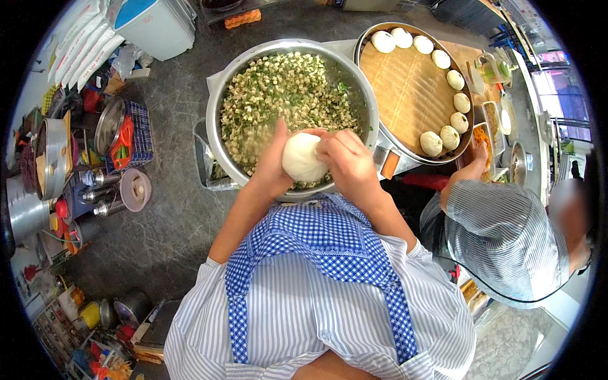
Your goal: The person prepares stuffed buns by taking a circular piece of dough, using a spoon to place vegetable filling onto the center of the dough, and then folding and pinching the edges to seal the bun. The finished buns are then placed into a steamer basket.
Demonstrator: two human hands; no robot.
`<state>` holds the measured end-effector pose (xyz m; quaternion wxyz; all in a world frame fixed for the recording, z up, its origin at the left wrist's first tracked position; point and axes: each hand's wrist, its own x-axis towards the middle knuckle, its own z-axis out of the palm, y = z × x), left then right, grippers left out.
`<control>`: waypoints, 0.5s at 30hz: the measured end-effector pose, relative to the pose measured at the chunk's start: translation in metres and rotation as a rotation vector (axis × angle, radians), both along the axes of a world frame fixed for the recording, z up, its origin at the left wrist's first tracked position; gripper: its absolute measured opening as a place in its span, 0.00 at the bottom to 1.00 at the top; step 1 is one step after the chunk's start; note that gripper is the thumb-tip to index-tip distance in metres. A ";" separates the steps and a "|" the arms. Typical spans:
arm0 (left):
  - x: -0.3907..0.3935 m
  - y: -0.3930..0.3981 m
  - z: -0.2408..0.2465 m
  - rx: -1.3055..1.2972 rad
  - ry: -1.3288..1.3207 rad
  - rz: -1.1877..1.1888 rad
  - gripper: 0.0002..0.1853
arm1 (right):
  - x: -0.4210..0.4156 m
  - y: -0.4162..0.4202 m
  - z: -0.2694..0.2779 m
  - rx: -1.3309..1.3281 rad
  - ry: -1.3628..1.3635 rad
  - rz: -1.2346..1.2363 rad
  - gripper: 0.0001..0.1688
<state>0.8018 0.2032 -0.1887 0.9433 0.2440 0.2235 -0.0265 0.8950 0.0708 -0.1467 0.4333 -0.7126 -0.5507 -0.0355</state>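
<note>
A round, pale dough bun (304, 159) rests in my left hand (272, 166), whose palm and fingers cup it from the left and behind. The fingertips of my right hand (349, 159) pinch the dough at the bun's right side. Both hands are over the near edge of a large metal bowl (214, 137) of diced filling (280, 90) with chopped greens. To the right of the bowl stands a round steamer tray (394, 95) with a woven mat; several pleated buns (461, 102) lie along its far and right rim.
At the right, a co-worker in a striped top (498, 228) reaches a hand (479, 154) into a container of orange shreds. The steamer's wooden handle (390, 164) points towards me. Across the floor at left are a blue basket (142, 128), metal flasks (105, 192) and a pink bowl (135, 190).
</note>
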 end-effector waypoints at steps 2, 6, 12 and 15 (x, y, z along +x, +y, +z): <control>0.001 -0.002 -0.010 -0.028 0.010 -0.001 0.38 | -0.005 -0.001 -0.001 -0.027 0.038 0.032 0.09; 0.001 -0.001 -0.018 -0.007 -0.068 0.038 0.38 | -0.008 -0.002 -0.007 0.020 0.097 -0.007 0.09; -0.002 0.009 0.000 0.110 -0.041 -0.054 0.39 | 0.001 -0.004 -0.015 0.014 0.032 -0.043 0.10; -0.010 0.008 0.009 -0.023 -0.012 -0.114 0.39 | 0.002 -0.003 -0.006 -0.038 0.013 -0.017 0.10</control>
